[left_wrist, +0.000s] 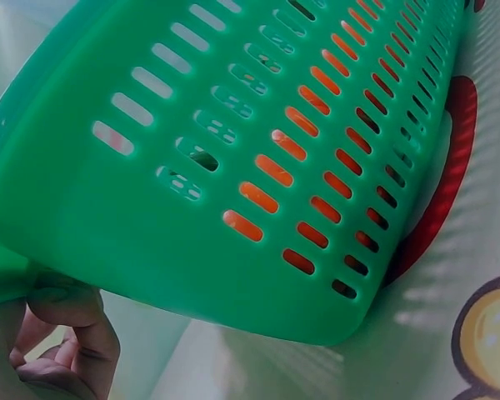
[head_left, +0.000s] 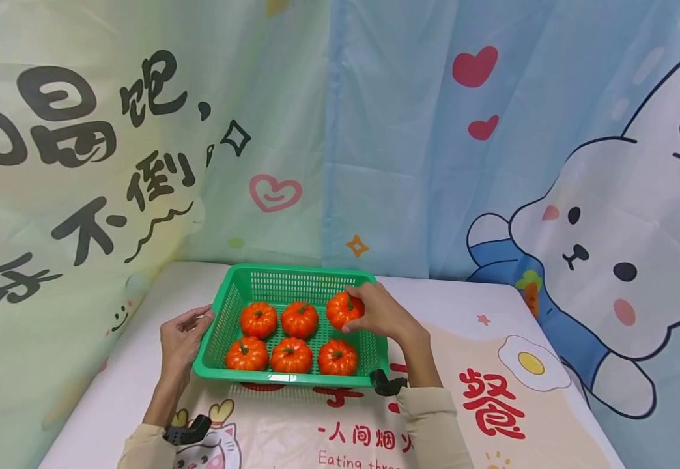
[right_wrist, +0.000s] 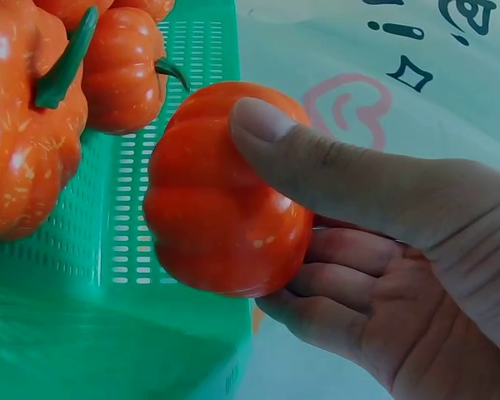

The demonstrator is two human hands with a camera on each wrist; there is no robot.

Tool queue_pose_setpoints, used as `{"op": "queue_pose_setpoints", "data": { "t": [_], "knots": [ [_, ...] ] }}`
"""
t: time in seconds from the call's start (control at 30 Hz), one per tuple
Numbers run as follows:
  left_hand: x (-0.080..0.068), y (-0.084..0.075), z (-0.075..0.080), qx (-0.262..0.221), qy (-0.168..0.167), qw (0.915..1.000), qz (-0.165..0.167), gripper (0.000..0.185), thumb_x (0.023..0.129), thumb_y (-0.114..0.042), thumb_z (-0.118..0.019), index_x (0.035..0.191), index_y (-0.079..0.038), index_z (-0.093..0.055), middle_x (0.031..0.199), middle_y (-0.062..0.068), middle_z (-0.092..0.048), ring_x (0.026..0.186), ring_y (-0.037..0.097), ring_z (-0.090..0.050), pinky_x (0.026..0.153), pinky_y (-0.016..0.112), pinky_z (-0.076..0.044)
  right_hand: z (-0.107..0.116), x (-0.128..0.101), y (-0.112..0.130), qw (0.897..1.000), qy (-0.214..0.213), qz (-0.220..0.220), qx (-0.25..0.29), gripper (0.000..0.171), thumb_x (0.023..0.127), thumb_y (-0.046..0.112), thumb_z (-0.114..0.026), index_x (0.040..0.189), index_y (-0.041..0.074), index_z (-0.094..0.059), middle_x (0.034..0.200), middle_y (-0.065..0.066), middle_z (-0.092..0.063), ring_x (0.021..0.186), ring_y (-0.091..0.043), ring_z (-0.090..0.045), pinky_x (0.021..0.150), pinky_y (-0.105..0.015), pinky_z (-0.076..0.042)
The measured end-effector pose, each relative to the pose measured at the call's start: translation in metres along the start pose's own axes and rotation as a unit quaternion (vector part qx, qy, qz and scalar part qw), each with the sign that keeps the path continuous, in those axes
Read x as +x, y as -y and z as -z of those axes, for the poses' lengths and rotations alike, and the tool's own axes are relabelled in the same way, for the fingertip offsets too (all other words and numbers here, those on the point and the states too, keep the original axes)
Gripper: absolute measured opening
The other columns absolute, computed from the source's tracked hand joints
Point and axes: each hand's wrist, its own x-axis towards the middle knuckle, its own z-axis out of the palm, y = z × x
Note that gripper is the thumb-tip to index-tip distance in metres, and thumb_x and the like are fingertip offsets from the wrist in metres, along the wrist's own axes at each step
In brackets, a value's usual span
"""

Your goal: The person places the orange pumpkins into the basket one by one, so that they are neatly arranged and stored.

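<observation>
A green plastic basket (head_left: 293, 377) with slotted walls stands on the table, holding several small orange pumpkins (head_left: 291, 355) with green stems. My left hand (head_left: 183, 339) grips the basket's left end; in the left wrist view its fingers (left_wrist: 75, 333) curl at the rim. At the basket's back right corner, my right hand (head_left: 383, 311) holds one pumpkin (head_left: 343, 311) between thumb and fingers. Seen from the right wrist, that pumpkin (right_wrist: 225, 200) has the thumb across its near side and the other fingers partly hidden behind it.
The table is covered with a printed cloth (head_left: 369, 417) bearing red lettering and a fried egg picture. Behind it hangs a curtain (head_left: 381, 163) with hearts, lettering and a rabbit. A black wrist strap (head_left: 187, 431) sits on the left wrist, another (head_left: 388, 383) on the right.
</observation>
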Motion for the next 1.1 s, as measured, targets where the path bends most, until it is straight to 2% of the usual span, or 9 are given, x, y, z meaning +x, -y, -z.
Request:
{"op": "queue_pose_setpoints", "data": {
  "t": [0.2,0.33,0.47,0.6,0.7,0.83,0.93,1.03,1.1],
  "knots": [
    [-0.001,0.0,0.001,-0.001,-0.002,1.0,0.005,0.036,0.105,-0.024,-0.076,0.13,0.001,-0.078,0.09,-0.013,-0.075,0.076,0.001,-0.065,0.065,0.017,-0.056,-0.001,0.008,-0.002,1.0,0.007,0.006,-0.002,0.085,0.079,0.015,-0.1,0.15,-0.008,-0.06,0.122,-0.016,-0.078,0.092,-0.017,-0.06,0.075,-0.026,-0.051],
    [-0.001,0.002,0.001,-0.003,-0.001,1.0,0.005,0.035,0.104,-0.023,-0.077,0.13,0.001,-0.078,0.089,-0.013,-0.075,0.076,0.001,-0.065,0.065,0.017,-0.056,-0.003,0.011,-0.005,1.0,0.012,0.011,-0.004,0.085,0.077,0.011,-0.1,0.149,-0.008,-0.06,0.135,-0.02,-0.075,0.098,-0.017,-0.067,0.081,-0.027,-0.057],
    [0.001,0.003,0.0,-0.014,-0.001,0.9999,0.007,0.036,0.103,-0.022,-0.078,0.13,0.002,-0.078,0.084,-0.017,-0.074,0.074,0.0,-0.065,0.063,0.017,-0.056,-0.006,0.014,-0.009,1.0,0.023,0.009,0.0,0.085,0.077,0.009,-0.1,0.149,-0.008,-0.059,0.145,-0.023,-0.07,0.101,-0.017,-0.068,0.083,-0.026,-0.058],
    [0.004,0.004,0.0,-0.019,0.0,0.9998,0.006,0.036,0.103,-0.021,-0.078,0.131,0.001,-0.078,0.082,-0.019,-0.073,0.073,0.0,-0.065,0.063,0.017,-0.056,-0.006,0.019,-0.01,1.0,0.028,0.002,-0.005,0.084,0.076,0.009,-0.101,0.148,-0.007,-0.061,0.144,-0.023,-0.07,0.097,-0.016,-0.066,0.08,-0.026,-0.055],
    [0.005,0.004,0.0,-0.018,0.0,0.9998,0.006,0.035,0.103,-0.021,-0.078,0.131,0.001,-0.078,0.083,-0.017,-0.074,0.073,0.0,-0.065,0.063,0.017,-0.055,-0.006,0.022,-0.01,0.999,0.029,-0.005,-0.016,0.083,0.075,0.01,-0.102,0.147,-0.006,-0.063,0.138,-0.021,-0.073,0.097,-0.019,-0.064,0.08,-0.029,-0.055],
    [0.004,0.004,0.001,-0.017,0.003,0.9998,0.007,0.035,0.104,-0.021,-0.077,0.131,0.001,-0.077,0.083,-0.017,-0.073,0.073,0.0,-0.065,0.062,0.017,-0.055,-0.007,0.025,-0.01,0.999,0.033,-0.024,-0.022,0.083,0.075,0.013,-0.102,0.147,-0.004,-0.064,0.138,-0.018,-0.073,0.11,-0.025,-0.062,0.091,-0.036,-0.057],
    [0.004,0.004,0.001,-0.02,0.003,0.9998,0.006,0.035,0.104,-0.02,-0.077,0.131,0.002,-0.077,0.082,-0.019,-0.073,0.073,0.0,-0.065,0.063,0.017,-0.055,-0.007,0.027,-0.011,0.999,0.038,-0.031,-0.017,0.082,0.076,0.014,-0.102,0.147,-0.003,-0.064,0.146,-0.018,-0.07,0.116,-0.028,-0.061,0.094,-0.038,-0.056],
    [0.004,0.003,0.001,-0.028,0.003,0.9996,0.006,0.034,0.103,-0.019,-0.077,0.131,0.002,-0.078,0.082,-0.02,-0.073,0.074,0.0,-0.066,0.064,0.017,-0.056,-0.008,0.029,-0.013,0.999,0.044,-0.03,-0.007,0.074,0.076,0.011,-0.101,0.141,-0.004,-0.069,0.152,-0.021,-0.065,0.114,-0.03,-0.065,0.087,-0.034,-0.054],
    [0.004,0.003,0.001,-0.029,0.003,0.9996,0.005,0.034,0.103,-0.019,-0.077,0.13,0.002,-0.078,0.083,-0.021,-0.073,0.074,-0.001,-0.067,0.064,0.017,-0.056,-0.009,0.03,-0.014,0.998,0.05,-0.024,-0.002,0.068,0.075,0.009,-0.101,0.136,-0.004,-0.073,0.148,-0.022,-0.068,0.109,-0.028,-0.066,0.082,-0.031,-0.053]
  ]
}}
